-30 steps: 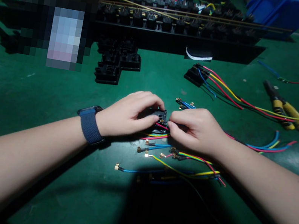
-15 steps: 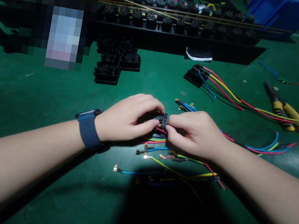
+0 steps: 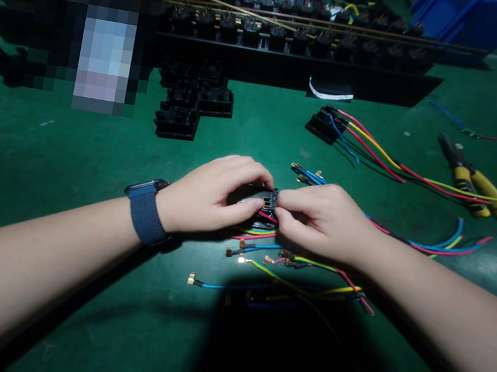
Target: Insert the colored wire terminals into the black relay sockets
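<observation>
Left hand: mine (image 3: 222, 197) is curled over a small black socket (image 3: 271, 200), thumb on the near side and fingers on the far side, closed on it.
Right hand: my thumb and forefinger (image 3: 324, 214) are pinched together on the socket's right edge; whether a wire is also caught between them I cannot tell.
Socket in my grip: between my 2 hands, just above the green tabletop (image 3: 127, 312), with brass-coloured metal showing in its slots.
Wires under it: a red one and a few other coloured strands (image 3: 255, 236) run just below the socket, partly hidden by my fingers.
Loose leads, near side: blue, red and yellow-green, several with brass terminals (image 3: 192, 278), lying on the table towards me.
Loose leads, far side: blue ones (image 3: 312, 175) just beyond my right hand.
Wired socket: 1 black unit (image 3: 323, 124) farther off, with red, yellow and blue wires trailing right.
Pliers: yellow-handled (image 3: 496, 188), on the right, by those wire ends.
Spare sockets: a black cluster (image 3: 177, 120) beyond my left hand.
Back: a long black panel (image 3: 268, 69), rows of black parts behind it, and a blue bin (image 3: 470, 26) at the right.
Left wrist: a watch with a dark blue band (image 3: 147, 212).
</observation>
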### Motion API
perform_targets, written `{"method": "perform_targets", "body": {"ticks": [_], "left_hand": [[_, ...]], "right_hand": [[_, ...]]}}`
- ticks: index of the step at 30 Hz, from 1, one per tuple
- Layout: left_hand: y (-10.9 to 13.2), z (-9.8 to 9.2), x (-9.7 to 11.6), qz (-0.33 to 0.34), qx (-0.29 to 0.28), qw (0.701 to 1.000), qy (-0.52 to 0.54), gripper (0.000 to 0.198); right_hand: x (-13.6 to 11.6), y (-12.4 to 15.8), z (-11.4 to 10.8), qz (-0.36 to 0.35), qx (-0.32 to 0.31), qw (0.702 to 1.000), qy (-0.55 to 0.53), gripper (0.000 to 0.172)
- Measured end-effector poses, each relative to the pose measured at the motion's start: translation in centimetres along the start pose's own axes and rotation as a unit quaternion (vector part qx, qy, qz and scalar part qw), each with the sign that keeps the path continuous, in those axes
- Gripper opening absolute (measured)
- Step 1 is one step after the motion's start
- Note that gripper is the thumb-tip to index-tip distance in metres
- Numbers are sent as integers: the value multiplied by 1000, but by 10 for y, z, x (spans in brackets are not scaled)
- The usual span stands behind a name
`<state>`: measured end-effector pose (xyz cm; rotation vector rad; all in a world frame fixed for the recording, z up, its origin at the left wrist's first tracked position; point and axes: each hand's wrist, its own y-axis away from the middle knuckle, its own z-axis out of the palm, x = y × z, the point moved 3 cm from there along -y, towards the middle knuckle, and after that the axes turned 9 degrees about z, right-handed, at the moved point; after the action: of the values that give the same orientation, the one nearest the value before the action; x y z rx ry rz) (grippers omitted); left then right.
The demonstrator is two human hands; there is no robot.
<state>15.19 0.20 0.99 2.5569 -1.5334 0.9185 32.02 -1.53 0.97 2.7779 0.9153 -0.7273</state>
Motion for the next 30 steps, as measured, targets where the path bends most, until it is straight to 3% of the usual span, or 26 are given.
{"method": "perform_targets", "body": {"ticks": [19, 30], "left_hand": [[1, -2, -1, -17, 9, 1000, -18, 27], [-1, 1, -3, -40, -21, 999, -10, 28]], "right_hand": [[-1, 1, 1, -28, 30, 999, 34, 21], [-1, 1, 0, -54, 64, 996, 8, 18]]}}
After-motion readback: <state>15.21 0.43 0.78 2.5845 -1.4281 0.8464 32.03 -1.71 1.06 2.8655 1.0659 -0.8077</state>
